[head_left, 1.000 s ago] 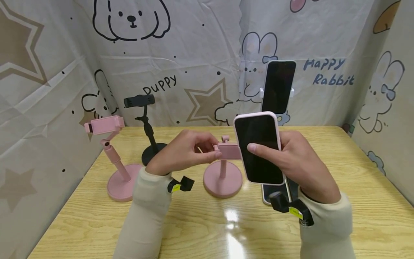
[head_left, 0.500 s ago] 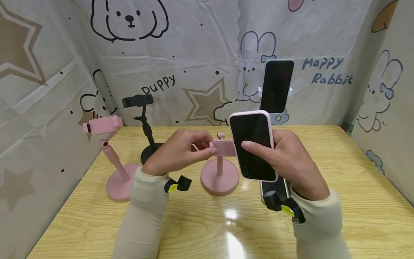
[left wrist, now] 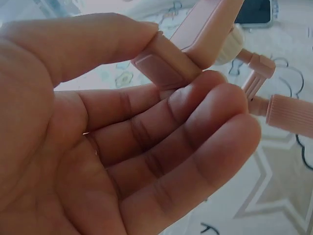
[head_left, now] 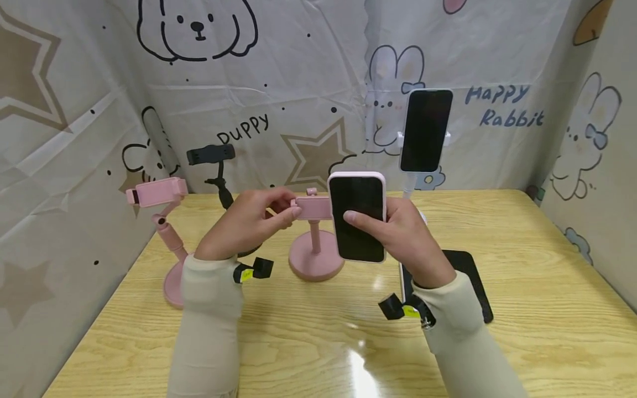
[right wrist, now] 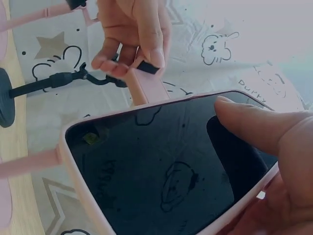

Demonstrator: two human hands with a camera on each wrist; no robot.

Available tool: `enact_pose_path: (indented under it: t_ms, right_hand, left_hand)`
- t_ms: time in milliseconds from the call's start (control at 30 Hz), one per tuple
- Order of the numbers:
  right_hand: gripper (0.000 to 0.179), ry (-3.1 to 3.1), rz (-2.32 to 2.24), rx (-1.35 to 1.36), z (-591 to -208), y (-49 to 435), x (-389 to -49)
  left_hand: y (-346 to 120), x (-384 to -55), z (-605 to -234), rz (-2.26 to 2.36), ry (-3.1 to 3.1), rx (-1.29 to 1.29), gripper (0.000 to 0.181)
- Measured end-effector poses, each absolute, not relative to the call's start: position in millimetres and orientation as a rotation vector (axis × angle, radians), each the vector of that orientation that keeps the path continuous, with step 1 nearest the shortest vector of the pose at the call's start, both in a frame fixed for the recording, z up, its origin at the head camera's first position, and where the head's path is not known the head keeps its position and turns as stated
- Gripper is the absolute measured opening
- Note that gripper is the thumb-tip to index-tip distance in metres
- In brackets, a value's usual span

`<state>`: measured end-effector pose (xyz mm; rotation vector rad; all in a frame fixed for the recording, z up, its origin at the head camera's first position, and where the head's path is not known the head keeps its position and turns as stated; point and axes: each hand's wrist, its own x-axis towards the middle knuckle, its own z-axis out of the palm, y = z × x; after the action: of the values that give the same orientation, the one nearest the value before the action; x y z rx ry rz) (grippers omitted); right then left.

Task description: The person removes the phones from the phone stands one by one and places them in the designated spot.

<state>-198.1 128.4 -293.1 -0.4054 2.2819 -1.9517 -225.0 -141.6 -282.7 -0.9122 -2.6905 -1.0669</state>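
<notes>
My left hand (head_left: 249, 221) pinches the left end of the clamp (head_left: 313, 208) on a pink phone stand (head_left: 316, 260); the left wrist view shows thumb and fingertips on the clamp's end piece (left wrist: 164, 63). The phone stand's round base is at mid table. My right hand (head_left: 405, 235) grips a phone (head_left: 357, 237) in a pale pink case, upright, its thumb across the dark screen. The phone overlaps the clamp's right end in the head view. In the right wrist view, the clamp's arm (right wrist: 149, 88) sticks out past the phone's edge, and the phone hides the rest.
On the left stand another pink phone stand (head_left: 171, 237) and a black phone stand (head_left: 214, 155), partly behind my left arm. At the back right, a white stand (head_left: 408, 185) holds a phone (head_left: 426, 132). Dark flat devices (head_left: 473, 276) lie under my right forearm. A printed cloth backs the table.
Both hands have moved left and slightly away, carrying the phone and the middle pink stand along. The phone now stands straighter, and more of the dark devices at right shows.
</notes>
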Motion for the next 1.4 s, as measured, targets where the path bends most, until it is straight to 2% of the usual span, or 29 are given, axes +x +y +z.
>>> enact_pose_path:
  t_ms: [733,1133,1400]
  right_hand:
    - [0.046,2.408,-1.845,-0.231,-294.3,148.4,-207.1]
    - [0.044,2.42,-1.787,-0.204,-297.6,154.9,-214.3]
    - [0.042,2.438,-1.58,-0.179,-310.1,169.2,-229.2]
  left_hand:
    - [-177.9,-233.9,-287.8,-0.98,-2.73,-0.658,0.033]
    - [-183.4,-236.2,-288.5,-1.0,-2.734,-0.612,0.038]
    - [-184.0,-236.9,-289.7,-1.017,-2.732,-0.616,0.036]
